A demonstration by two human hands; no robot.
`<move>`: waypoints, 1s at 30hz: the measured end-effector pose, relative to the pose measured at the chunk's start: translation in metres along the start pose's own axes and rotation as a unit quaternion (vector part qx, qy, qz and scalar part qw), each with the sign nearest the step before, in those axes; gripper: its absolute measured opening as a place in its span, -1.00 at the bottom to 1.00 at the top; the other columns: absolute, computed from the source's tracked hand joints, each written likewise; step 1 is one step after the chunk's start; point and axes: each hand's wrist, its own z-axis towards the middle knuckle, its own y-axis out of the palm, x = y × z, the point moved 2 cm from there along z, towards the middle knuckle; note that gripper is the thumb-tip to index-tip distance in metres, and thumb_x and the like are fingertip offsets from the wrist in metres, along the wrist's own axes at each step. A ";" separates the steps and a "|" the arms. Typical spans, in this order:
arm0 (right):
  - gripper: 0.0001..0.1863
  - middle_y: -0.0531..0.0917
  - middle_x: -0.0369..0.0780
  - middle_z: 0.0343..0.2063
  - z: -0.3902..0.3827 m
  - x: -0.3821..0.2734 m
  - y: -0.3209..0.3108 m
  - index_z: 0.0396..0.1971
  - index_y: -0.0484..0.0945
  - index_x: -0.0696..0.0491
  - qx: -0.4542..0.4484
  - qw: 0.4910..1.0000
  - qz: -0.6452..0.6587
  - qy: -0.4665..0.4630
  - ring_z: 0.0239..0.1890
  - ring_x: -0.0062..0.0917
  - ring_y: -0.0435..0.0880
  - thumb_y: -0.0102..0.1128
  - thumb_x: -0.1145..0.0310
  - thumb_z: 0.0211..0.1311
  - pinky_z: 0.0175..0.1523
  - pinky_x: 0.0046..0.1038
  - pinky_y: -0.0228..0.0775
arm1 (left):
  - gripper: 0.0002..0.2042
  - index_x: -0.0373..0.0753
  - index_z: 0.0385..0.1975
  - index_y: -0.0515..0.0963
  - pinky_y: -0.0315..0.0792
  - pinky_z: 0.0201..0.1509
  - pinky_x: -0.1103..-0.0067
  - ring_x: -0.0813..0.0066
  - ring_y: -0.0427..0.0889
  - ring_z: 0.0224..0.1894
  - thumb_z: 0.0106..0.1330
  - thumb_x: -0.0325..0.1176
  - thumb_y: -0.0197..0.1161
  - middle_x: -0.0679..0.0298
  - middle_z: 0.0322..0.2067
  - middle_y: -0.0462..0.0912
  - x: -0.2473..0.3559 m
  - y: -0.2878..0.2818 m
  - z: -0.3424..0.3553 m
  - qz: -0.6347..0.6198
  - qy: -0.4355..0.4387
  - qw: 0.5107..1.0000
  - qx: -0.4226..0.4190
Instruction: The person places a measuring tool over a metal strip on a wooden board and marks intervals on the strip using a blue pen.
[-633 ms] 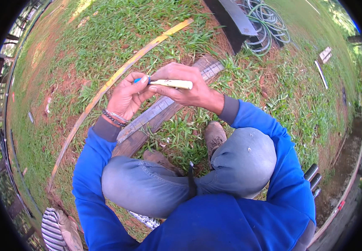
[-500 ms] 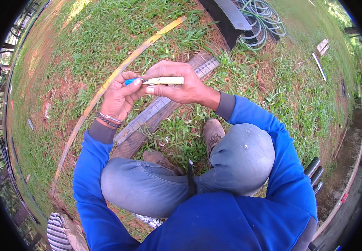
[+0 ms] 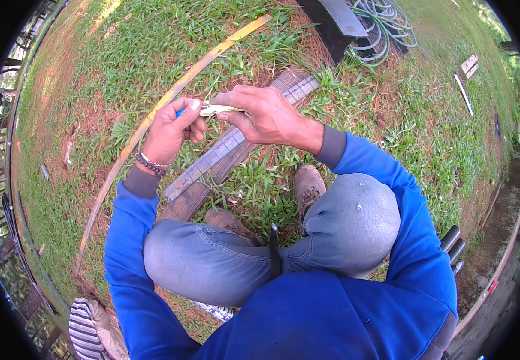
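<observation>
Hands raised over the grass, my left hand [image 3: 169, 127] clamped on a blue-handled tool [image 3: 180, 112], my right hand [image 3: 265, 117] pinching a pale stick [image 3: 217, 110], tips meeting above the wooden plank [image 3: 212, 165].

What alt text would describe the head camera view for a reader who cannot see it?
A crouching person's right hand holds a short pale stick, while the left hand holds a blue-handled tool at its end, above a wooden plank on grass.
</observation>
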 end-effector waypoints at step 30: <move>-0.32 0.71 -0.03 -0.43 0.163 -0.226 -0.108 0.42 0.33 0.04 -0.478 0.876 0.065 0.018 -0.58 -0.18 0.69 0.34 0.33 0.32 -0.50 -0.14 0.53 | -0.62 -0.21 0.23 0.40 0.44 -0.37 0.52 0.63 0.54 -0.42 0.53 -0.30 0.31 0.35 -0.42 0.60 0.189 0.087 -0.218 -0.051 -0.088 0.977 0.185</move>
